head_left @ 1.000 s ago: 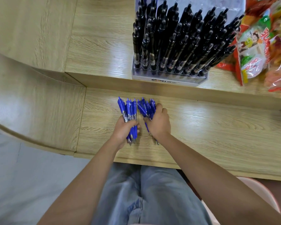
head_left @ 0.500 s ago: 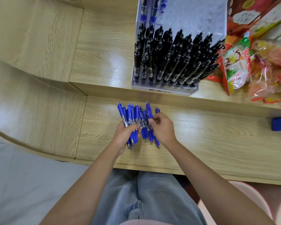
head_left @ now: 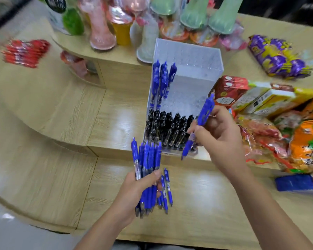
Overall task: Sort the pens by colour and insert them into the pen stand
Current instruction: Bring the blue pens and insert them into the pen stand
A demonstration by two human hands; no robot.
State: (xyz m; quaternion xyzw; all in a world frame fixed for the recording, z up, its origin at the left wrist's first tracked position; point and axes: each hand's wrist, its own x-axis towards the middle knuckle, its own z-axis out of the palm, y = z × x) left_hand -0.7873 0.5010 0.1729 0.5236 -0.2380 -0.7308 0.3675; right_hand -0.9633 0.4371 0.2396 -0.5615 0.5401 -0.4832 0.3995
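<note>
A clear tiered pen stand (head_left: 192,73) stands on the raised wooden shelf. Its lower rows hold several black pens (head_left: 168,127); three blue pens (head_left: 162,82) stand in a higher row at its left. My left hand (head_left: 139,186) grips a bundle of several blue pens (head_left: 147,163) above the lower counter. A few loose blue pens (head_left: 167,188) lie on the counter just right of that hand. My right hand (head_left: 217,134) holds one blue pen (head_left: 204,112) tilted, tip down, in front of the stand's right side.
Snack packets (head_left: 300,141) and drink cartons (head_left: 251,98) crowd the shelf right of the stand. Purple packets (head_left: 276,55) lie far right. Coloured plastic cups (head_left: 105,27) stand behind the stand. Red packets (head_left: 23,51) lie far left. A blue packet (head_left: 296,183) rests at the right on the counter.
Both hands have risen off the counter. My left hand lifted the blue bundle, and my right hand took one blue pen up toward the stand. The view tilted upward.
</note>
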